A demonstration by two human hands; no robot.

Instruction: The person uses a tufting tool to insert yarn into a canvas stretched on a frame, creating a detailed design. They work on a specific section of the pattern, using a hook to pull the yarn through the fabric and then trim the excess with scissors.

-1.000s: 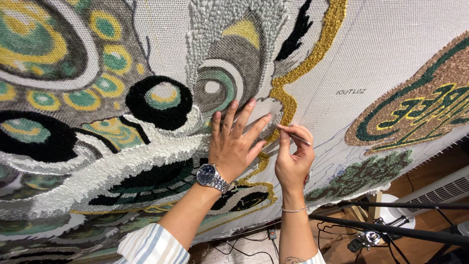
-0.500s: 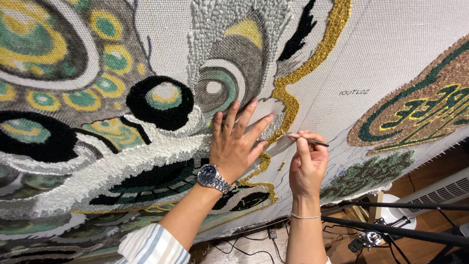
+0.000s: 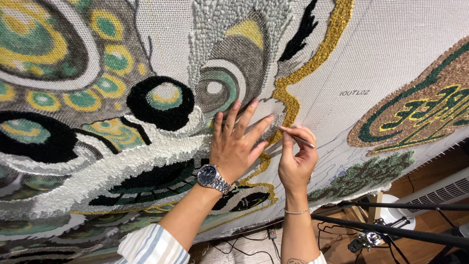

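Spanning the view was a large tufted rug canvas [image 3: 391,73], its bare white weave beside gold pile. The left hand [image 3: 237,146] lay flat and released against it, fingers spread; keeping that cloth taut seemed advisable. The right hand [image 3: 295,159] pinched a thin needle [image 3: 299,139] just off the weave. No containers were visible.

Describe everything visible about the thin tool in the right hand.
The tool is a thin, straight, silvery rod, probably metal. The right hand pinches it between thumb and fingers, and it lies slanted, almost flat against the pale canvas. Its tip points toward the gold yarn line, beside the left hand.
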